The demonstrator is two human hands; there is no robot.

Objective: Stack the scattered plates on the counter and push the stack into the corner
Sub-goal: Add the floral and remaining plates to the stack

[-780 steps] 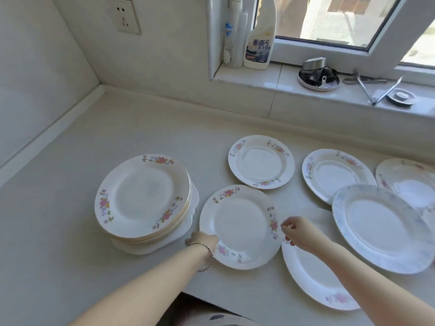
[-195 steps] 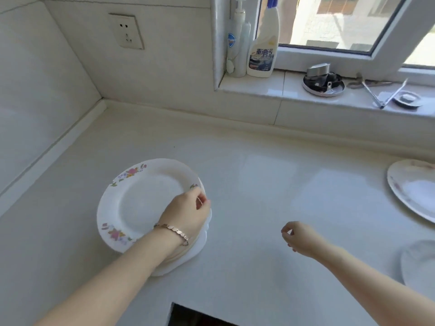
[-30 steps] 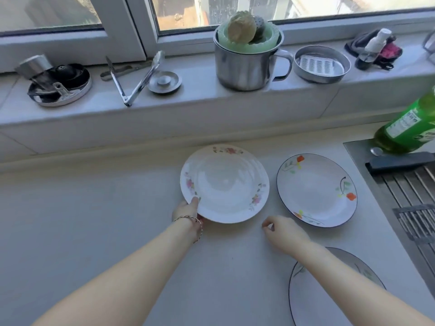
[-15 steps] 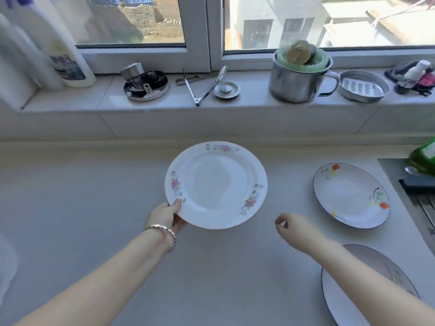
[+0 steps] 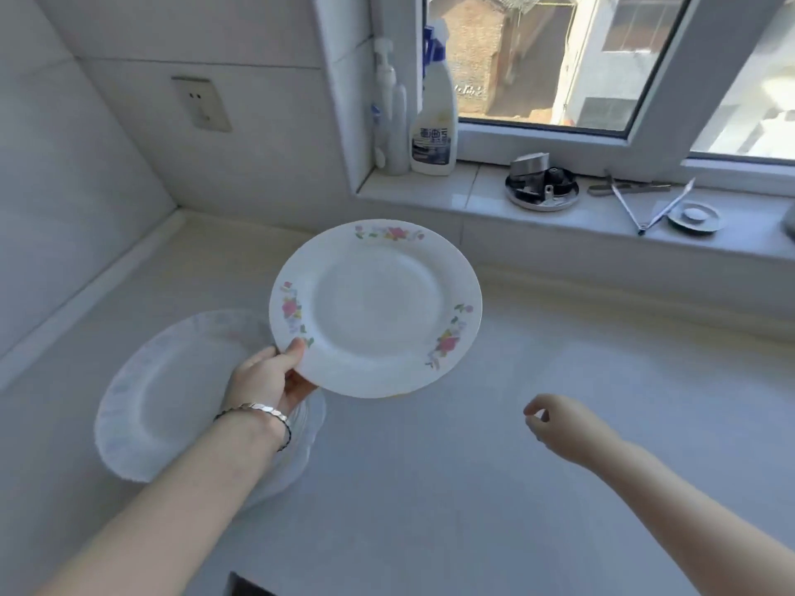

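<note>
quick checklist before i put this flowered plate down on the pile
1. Grip: the left hand pinches the flowered plate at its near-left rim, thumb on top. ok
2. Plate face up and empty. ok
3. Plate centred over the stack: it hangs to the stack's right and overlaps only its right edge. not ok
4. Top of the stack free: the visible part is bare. ok
5. Stack evenly aligned: the forearm hides its right side. cannot tell
6. Right hand out of the way: it is off to the right above the counter, holding nothing. ok
</note>
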